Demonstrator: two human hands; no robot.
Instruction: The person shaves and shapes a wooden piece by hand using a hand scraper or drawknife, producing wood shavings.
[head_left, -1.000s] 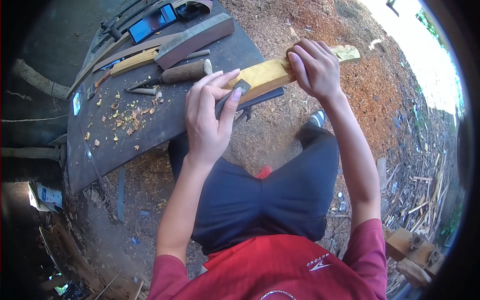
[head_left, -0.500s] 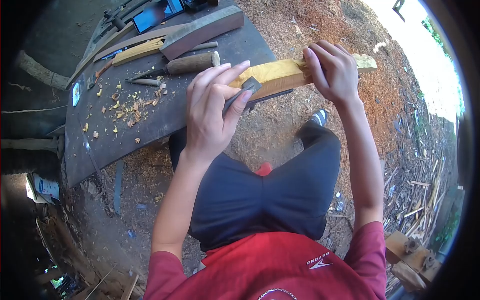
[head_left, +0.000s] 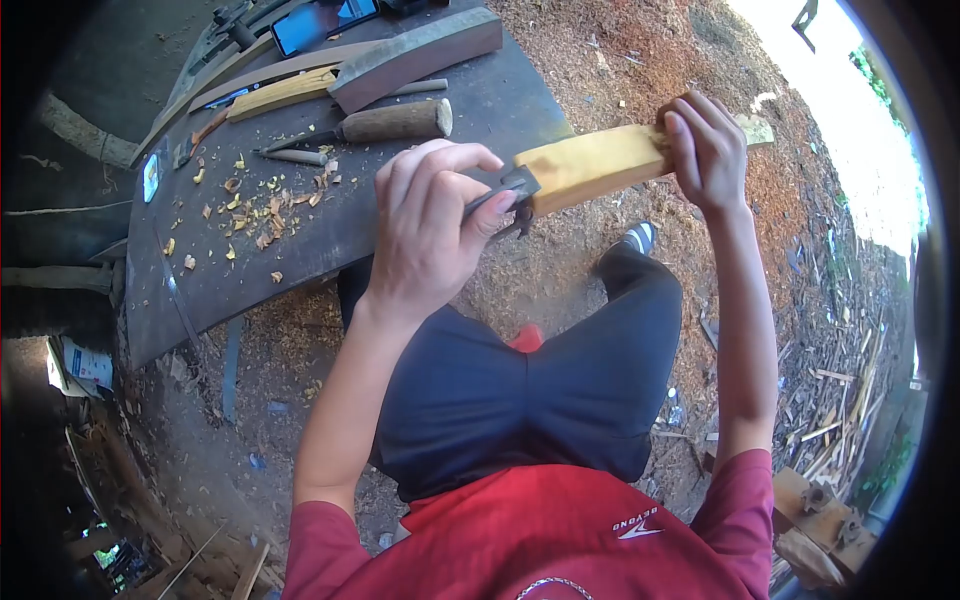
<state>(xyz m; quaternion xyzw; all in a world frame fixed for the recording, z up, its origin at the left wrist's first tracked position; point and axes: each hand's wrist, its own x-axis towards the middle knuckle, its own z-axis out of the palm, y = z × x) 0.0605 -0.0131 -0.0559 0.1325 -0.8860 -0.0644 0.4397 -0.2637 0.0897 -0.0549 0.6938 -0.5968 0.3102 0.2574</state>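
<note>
My right hand (head_left: 705,150) is wrapped round the far right part of a yellow wooden piece (head_left: 595,168), which lies past the table's right edge. In my left hand (head_left: 430,215), pinched between thumb and fingers, is a dark metal tool (head_left: 519,186). Its squared end meets the left end of the wooden piece. Just beyond my left hand, a wooden-handled tool (head_left: 398,121) rests on the dark table (head_left: 340,240).
Wood shavings (head_left: 265,215) are scattered over the table. A thick curved block (head_left: 418,58), a phone (head_left: 320,25) and several tools lie at its far side. Sawdust covers the ground (head_left: 620,60), and wood scraps (head_left: 825,525) sit at the lower right.
My right hand has moved right and slightly up with the wooden piece. The metal tool has shifted slightly right and now meets the piece's left end rather than overlapping its face.
</note>
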